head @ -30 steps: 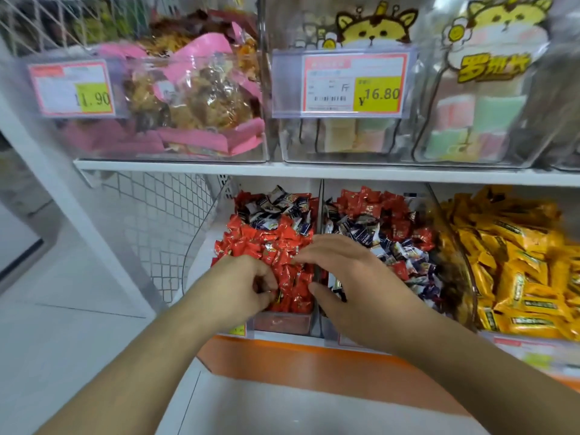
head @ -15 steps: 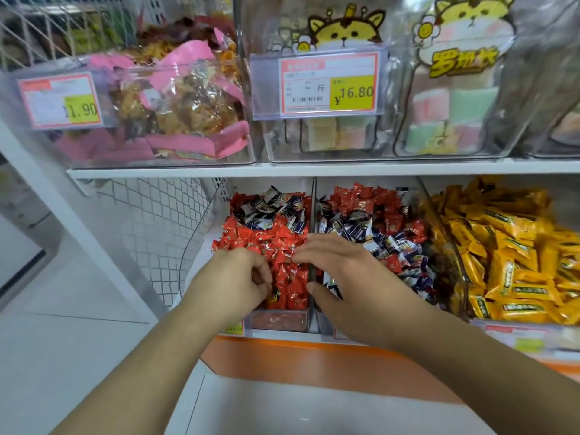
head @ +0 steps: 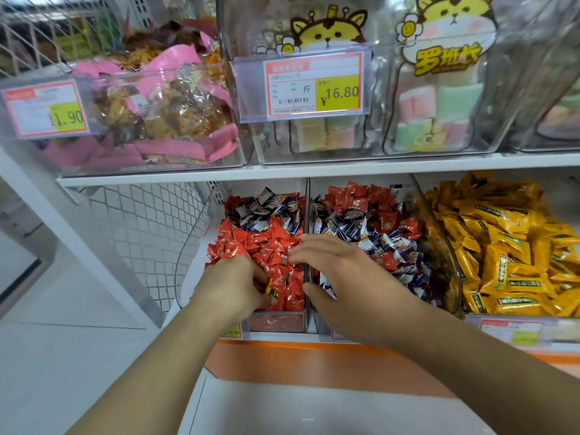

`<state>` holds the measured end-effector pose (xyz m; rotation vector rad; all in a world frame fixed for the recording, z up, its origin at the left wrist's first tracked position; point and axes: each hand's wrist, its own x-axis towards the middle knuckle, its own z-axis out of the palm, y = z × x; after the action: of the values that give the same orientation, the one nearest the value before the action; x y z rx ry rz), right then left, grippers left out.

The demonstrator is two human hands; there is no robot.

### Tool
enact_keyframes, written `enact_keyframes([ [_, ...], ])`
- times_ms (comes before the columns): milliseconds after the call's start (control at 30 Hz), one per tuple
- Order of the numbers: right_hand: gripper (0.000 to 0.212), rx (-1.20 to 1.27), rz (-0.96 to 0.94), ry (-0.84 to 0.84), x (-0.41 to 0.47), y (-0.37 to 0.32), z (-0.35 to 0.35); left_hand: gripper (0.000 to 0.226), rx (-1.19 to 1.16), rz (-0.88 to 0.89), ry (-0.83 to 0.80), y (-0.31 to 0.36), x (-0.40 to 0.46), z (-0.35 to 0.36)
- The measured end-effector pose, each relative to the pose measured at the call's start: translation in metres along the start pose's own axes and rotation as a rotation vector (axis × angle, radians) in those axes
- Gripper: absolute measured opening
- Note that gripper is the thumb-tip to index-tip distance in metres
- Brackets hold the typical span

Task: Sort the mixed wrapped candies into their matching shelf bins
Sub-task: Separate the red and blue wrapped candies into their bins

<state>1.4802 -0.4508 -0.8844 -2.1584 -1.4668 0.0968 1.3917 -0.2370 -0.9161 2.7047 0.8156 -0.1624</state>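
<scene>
- Our left hand [head: 233, 285] is buried in the front of the left bin [head: 276, 321], fingers curled into the red candies [head: 266, 246]; it seems to pinch a piece or two near the thumb, though we cannot tell exactly what it has.
- Our right hand [head: 339, 277] lies flat and spread across the divider [head: 307, 215], fingertips on the red pile, thumb down by the front of the middle bin [head: 417, 208]; it holds nothing that we can see.
- The mix is plain: blue-and-white candies [head: 370, 233] fill most of the middle bin with reds scattered among them, and a cluster of blue ones sits at the back of the left bin.
- We judge these pieces light, small and crinkly (slick foil wrappers), so they should slide and spill when the pile is stirred; pinching one by its twisted wrapper end looks surest.
- Raking several at once risks dragging the wrong colour along.
- Yellow packets [head: 508, 246] fill the bin on the right, which looks unmixed.
- The bins stand on a white shelf with an orange strip [head: 314, 362] below; above, clear tubs hold pink-wrapped snacks [head: 163, 120] and pastel sweets behind a price tag [head: 314, 84]. A wire panel [head: 141, 233] closes the left end, with pale floor beyond.
</scene>
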Motion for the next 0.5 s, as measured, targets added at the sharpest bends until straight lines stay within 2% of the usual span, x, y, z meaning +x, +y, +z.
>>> enact_keyframes([
  [267,0.046,-0.012,-0.006,0.006,-0.001,-0.001,0.001,0.015,0.006,-0.046,0.057,0.006,-0.003,-0.001],
  [500,0.047,-0.029,-0.024,0.018,0.000,0.001,0.001,0.020,-0.102,-0.046,0.114,0.000,-0.018,-0.022],
])
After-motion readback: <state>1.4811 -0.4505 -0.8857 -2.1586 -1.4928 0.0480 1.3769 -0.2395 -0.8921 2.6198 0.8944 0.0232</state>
